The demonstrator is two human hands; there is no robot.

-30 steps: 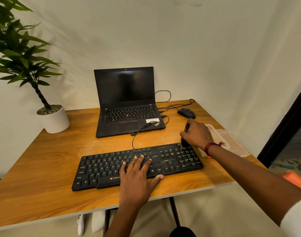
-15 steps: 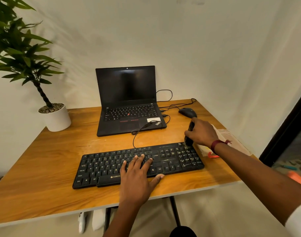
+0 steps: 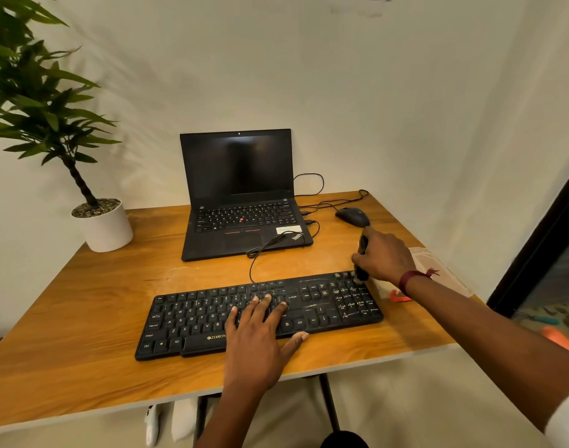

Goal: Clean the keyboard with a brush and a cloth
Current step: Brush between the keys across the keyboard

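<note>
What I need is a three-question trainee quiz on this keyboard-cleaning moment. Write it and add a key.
1. True or false: the left hand lies flat, fingers straight, on the middle keys of the black wired full-size keyboard.
2. Where does the dark-handled brush, gripped by the right hand, meet the keyboard? A: at its far right corner. B: on its space bar. C: at its left edge.
3. Fill the gap: on the wooden table, right of the open black laptop, lies a dark computer ____.

Key: 1 true; 2 A; 3 mouse.
</note>
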